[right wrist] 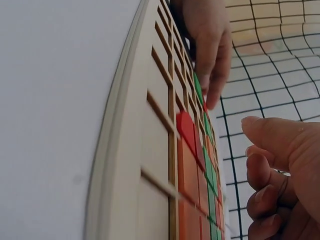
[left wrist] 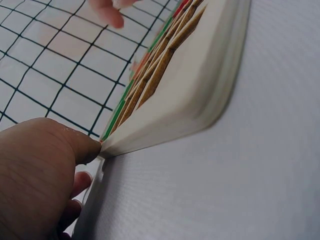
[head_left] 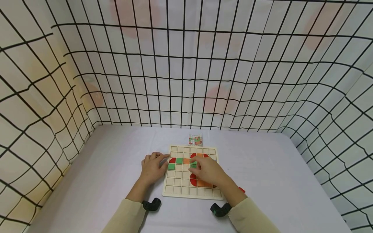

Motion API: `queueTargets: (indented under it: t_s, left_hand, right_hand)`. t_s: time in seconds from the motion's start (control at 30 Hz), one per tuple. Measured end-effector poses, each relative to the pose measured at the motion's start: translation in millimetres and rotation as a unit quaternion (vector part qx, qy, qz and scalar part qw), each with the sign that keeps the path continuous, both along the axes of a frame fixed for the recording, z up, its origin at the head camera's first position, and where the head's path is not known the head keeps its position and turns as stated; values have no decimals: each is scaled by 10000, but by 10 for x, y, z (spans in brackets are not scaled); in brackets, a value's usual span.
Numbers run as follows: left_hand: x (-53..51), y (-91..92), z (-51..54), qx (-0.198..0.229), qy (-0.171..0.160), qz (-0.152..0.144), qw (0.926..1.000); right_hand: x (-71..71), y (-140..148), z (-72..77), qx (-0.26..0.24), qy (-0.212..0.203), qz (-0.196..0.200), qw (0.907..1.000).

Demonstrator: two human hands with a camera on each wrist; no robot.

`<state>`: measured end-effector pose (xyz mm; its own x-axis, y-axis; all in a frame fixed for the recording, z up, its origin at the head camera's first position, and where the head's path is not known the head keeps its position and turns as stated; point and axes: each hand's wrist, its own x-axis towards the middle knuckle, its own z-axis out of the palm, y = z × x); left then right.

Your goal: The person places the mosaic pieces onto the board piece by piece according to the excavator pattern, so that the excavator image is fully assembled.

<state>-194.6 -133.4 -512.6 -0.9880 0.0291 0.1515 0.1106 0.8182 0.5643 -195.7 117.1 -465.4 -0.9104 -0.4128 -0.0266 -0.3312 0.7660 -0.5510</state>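
Observation:
A cream grid board (head_left: 174,181) lies on the table with red, green and orange tiles in some cells. At its left edge, my left hand (head_left: 152,167) rests with thumb and index finger touching the side; in the left wrist view the thumb (left wrist: 87,148) meets the rim. My right hand (head_left: 210,170) hovers over the board's right half, near a green tile (head_left: 193,163). Its thumb and index finger stand apart, and in the right wrist view the fingers (right wrist: 260,172) are loosely bent with nothing visible between them. This hand partly hides the orange tiles (right wrist: 188,175).
A small patterned picture card (head_left: 195,140) stands behind the board. One red piece (head_left: 241,190) lies on the table by the right forearm, partly covered. Black wire mesh (head_left: 183,77) encloses the white table (head_left: 116,155) at the back and sides.

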Motion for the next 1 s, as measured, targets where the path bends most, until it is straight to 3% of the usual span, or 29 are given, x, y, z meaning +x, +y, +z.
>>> queueTargets:
  t_s: [0.4,0.63,1.0]
  left_hand:
    - [11,-5,1,0,10,-7,10000]
    - [11,-7,11,3,36,-10,10000]
    - [16,0,16,-27,-4,-28,10000]
  right_hand:
    - [192,597,-4,365,-157,-780,9962]
    - [309,982,-16,417,-604,-1210,9899]
    - [473,1387,-75,446,-737,-1300,9878]
